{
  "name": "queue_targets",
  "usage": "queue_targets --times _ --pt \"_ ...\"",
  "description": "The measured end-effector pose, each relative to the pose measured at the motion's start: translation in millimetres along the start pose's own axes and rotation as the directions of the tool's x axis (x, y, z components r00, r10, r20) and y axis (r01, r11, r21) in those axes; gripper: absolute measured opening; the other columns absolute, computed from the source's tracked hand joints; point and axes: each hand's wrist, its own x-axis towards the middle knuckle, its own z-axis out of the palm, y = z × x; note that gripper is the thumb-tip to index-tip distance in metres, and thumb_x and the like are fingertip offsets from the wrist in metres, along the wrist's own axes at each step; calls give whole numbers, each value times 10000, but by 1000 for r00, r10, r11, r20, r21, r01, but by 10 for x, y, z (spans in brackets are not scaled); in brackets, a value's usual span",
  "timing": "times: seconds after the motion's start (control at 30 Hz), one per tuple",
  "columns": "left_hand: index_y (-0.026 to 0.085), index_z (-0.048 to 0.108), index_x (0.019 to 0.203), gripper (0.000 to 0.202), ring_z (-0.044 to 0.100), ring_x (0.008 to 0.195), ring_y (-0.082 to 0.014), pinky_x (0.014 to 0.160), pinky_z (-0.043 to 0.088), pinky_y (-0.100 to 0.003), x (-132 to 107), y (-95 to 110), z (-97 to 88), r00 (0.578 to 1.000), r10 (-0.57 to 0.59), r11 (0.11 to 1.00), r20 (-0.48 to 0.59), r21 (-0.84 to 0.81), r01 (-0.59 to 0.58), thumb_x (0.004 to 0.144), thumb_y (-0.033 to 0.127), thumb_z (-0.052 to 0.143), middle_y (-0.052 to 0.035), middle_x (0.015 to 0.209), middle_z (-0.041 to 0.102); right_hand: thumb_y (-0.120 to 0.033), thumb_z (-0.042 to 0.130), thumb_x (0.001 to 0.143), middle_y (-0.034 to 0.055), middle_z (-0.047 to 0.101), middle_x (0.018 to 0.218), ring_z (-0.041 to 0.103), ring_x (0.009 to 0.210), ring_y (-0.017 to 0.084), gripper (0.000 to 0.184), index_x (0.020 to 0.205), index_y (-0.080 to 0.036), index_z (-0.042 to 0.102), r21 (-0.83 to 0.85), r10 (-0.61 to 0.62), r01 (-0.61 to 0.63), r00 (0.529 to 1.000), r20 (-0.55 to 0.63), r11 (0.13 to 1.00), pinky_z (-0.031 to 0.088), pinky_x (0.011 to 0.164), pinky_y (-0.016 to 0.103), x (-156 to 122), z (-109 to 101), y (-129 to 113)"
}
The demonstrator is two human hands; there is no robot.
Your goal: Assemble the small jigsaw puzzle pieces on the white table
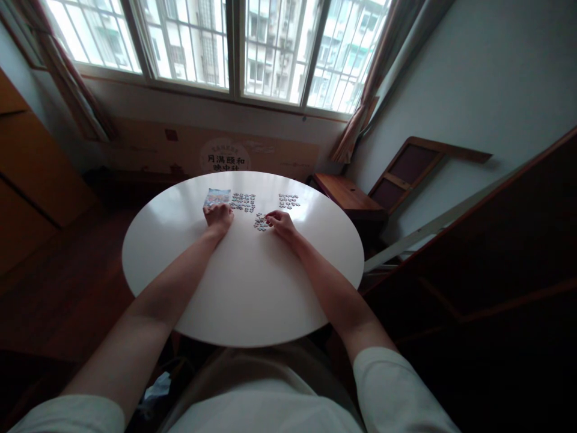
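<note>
On the round white table (243, 288) lie small jigsaw pieces in three groups: one cluster (244, 201) at the middle, another cluster (288, 201) to the right, and a small joined patch (260, 222) nearer me. My right hand (280, 224) rests with its fingers curled against that small patch, touching a piece. My left hand (219, 218) lies on the table with its fingers curled under, just below a small picture card (217, 196). Whether it holds anything is hidden.
A wooden chair (351, 195) and a leaning framed panel (406, 174) stand right of the table. A flat cardboard box (211, 153) leans under the window. A wooden cabinet (31, 168) is at the left, dark furniture (496, 252) at the right.
</note>
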Motion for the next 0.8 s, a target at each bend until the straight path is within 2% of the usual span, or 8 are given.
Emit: queue_targets --times 0.1,0.2,0.3,0.43,0.5,0.57,0.67,0.8 --pt "171 719 1001 327 560 1020 -331 898 334 -475 -10 5 -19 999 40 999 -23 -26 -41 832 240 447 -159 1046 675 -212 633 699 0 642 578 584 531 112 60 711 -154 640 16 -10 11 1000 -16 1000 496 542 234 6 -2 3" --pt "190 707 1053 330 510 1098 -332 906 341 -470 -23 35 -54 986 142 988 -90 -52 -147 840 223 458 -139 1153 639 -229 627 706 -4 637 576 578 518 108 74 715 -157 637 18 -29 30 996 -80 999 488 519 225 21 -7 11" --pt "188 712 1040 307 484 1120 -327 925 336 -470 -36 72 -85 965 228 970 -131 -50 -236 856 226 469 -135 1151 630 -239 616 722 -1 635 580 591 536 116 84 730 -160 642 -17 -65 63 990 -123 998 482 511 221 35 -25 13" --pt "178 723 983 265 512 1091 -327 916 355 -471 -45 92 -92 968 219 972 -124 -63 -228 852 223 497 -137 1110 645 -220 583 742 16 652 624 607 571 132 96 752 -155 653 -117 -82 68 989 -120 991 503 551 244 46 -75 16" --pt "174 722 977 257 556 1039 -300 892 388 -432 -45 99 -83 971 216 967 -99 -117 -227 854 231 503 -125 1077 663 -209 568 753 20 664 661 611 594 137 108 766 -157 661 -220 -77 44 987 -140 975 515 589 262 45 -113 19" --pt "177 716 999 264 602 943 -254 843 423 -370 -50 119 -69 965 257 946 -52 -188 -263 865 250 502 -100 1001 689 -189 568 760 27 681 720 626 651 148 115 786 -163 677 -361 -83 19 983 -163 932 524 656 282 35 -159 20" --pt "192 702 1057 290 628 779 -203 735 443 -300 -78 179 -46 944 328 916 30 -254 -310 883 295 494 -57 843 703 -145 581 773 42 689 792 640 746 164 148 847 -167 708 -569 -77 -31 983 -166 822 513 764 299 2 -218 12" --pt "194 702 1050 287 623 696 -176 672 430 -260 -135 260 -27 898 429 881 100 -264 -392 875 303 502 -33 753 690 -188 603 829 77 659 931 629 855 182 230 1027 -178 720 -726 -58 -38 993 -107 687 490 837 303 -59 -227 -10"
